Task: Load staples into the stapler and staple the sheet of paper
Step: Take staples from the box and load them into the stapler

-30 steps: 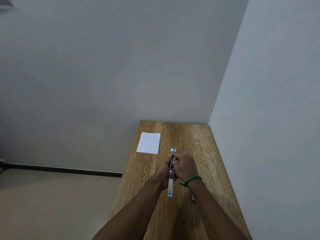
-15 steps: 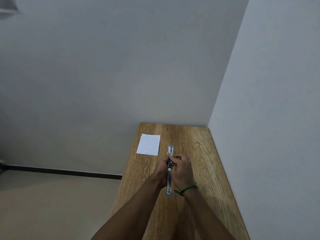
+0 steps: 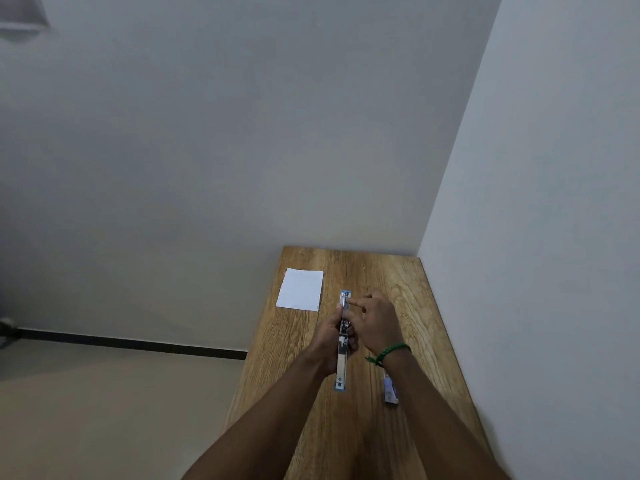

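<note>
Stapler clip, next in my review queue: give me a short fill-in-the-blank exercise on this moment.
1. The stapler, swung open flat, is held by the ____ hand.
2. The right hand wears a ____ bracelet.
3. The white sheet of paper lies flat on the ____ table.

Missing words: left; green; wooden

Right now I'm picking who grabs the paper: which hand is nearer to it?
Left. The left hand grips the stapler just below the paper; the right hand is across the stapler, farther away.
</note>
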